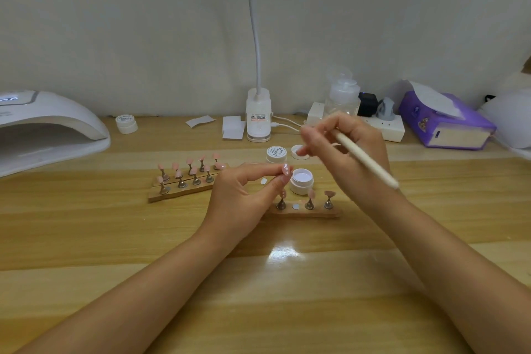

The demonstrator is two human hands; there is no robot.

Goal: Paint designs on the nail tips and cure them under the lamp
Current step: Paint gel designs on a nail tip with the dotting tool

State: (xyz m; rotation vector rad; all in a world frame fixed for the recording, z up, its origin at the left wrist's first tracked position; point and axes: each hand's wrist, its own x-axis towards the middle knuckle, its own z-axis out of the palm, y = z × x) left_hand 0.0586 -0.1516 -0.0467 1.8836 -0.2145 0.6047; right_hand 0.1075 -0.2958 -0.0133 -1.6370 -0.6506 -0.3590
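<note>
My left hand (244, 195) pinches a pink nail tip (286, 170) with white dots, lifted above a wooden holder strip (304, 211). That strip carries a few more pink tips on metal stands. My right hand (344, 152) grips a cream-coloured brush (365, 158), its handle pointing lower right and its tip hidden among the fingers. An open white gel pot (301, 181) sits between the hands. Two more wooden strips with several pink tips (186, 178) lie to the left. The white curing lamp (48, 129) stands at the far left.
A capped pot (276, 154) and a loose lid (297, 151) sit behind the open pot. Another pot (126, 123), paper wipes (232, 126), a clip lamp base (258, 115), a pump bottle (343, 98), a power strip (385, 126) and a purple tissue pack (445, 121) line the back.
</note>
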